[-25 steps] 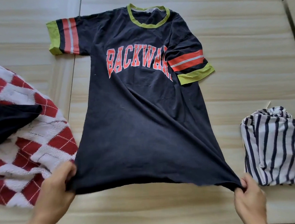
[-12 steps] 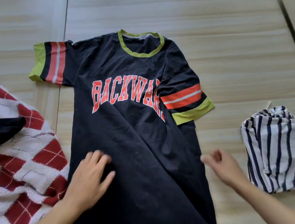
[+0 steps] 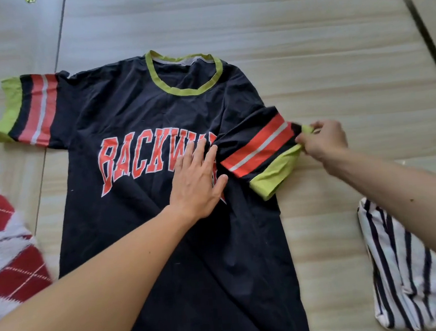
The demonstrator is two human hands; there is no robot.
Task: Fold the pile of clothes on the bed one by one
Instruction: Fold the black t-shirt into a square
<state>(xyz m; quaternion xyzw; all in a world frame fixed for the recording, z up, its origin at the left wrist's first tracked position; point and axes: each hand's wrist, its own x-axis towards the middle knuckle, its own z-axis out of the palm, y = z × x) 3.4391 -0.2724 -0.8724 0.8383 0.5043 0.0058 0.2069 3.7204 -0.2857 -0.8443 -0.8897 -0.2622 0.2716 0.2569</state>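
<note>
Navy T-shirt (image 3: pixel 118 108) lies face-up, right hand (image 3: pixel 324 141) pinching its green cuff (image 3: pixel 278 179)

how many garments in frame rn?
3: black T-shirt spread out at centre; striped shirt folded at lower right; red-and-white checked knit at left edge, partly cut off. More may lie out of frame.

1 head-worn wide-angle camera looks forward and steeply down, close above the bed (image 3: pixel 333 51).
</note>
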